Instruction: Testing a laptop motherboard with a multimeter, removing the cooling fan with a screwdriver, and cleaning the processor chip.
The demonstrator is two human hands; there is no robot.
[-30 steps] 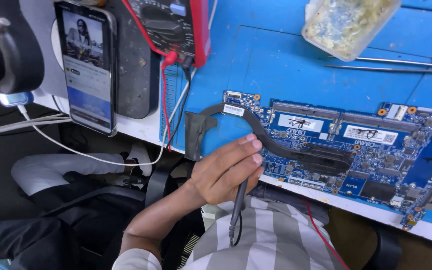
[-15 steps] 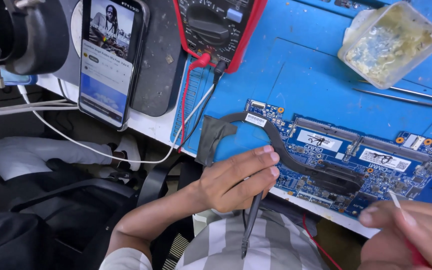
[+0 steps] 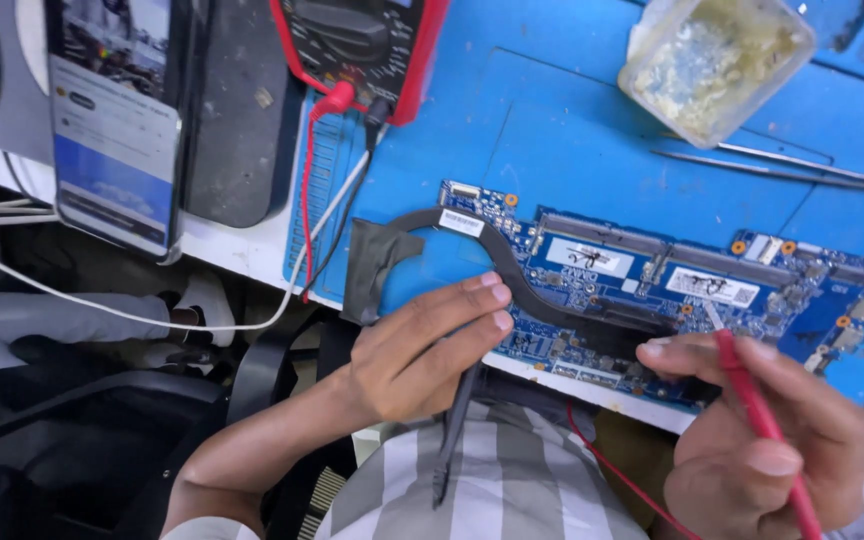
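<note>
Change: our right hand has come into view, clamped on a thin red probe, tip nearing the blue laptop circuit board.
Left hand: clamped on a slim black probe, fingers resting at the board's edge.

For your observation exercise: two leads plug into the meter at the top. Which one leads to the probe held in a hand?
The red lead; the right hand pinches a red probe over the circuit board. The other lead is pale grey.
</note>
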